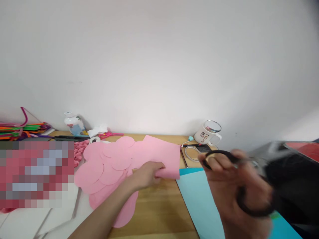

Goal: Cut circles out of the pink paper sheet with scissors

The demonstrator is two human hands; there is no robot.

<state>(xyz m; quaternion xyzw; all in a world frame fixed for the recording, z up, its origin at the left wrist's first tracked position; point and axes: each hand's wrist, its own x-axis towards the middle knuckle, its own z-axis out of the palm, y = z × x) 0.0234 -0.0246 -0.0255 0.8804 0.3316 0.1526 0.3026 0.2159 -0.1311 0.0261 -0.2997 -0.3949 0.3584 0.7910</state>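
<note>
My left hand pinches the near edge of a pink paper sheet between thumb and fingers. That sheet lies at the right of several overlapping round pink paper cutouts on the wooden table. Raised close to the camera at the right, my right hand is blurred. Its fingers and thumb pass through the black handle loops of a pair of scissors. The blades point away to the right and are too smeared to tell whether they are parted.
Light blue paper lies under my right hand. A white mug, a coiled white cable and a pen sit behind it. Pink scissors, a white bottle and colourful pipe cleaners line the wall at left.
</note>
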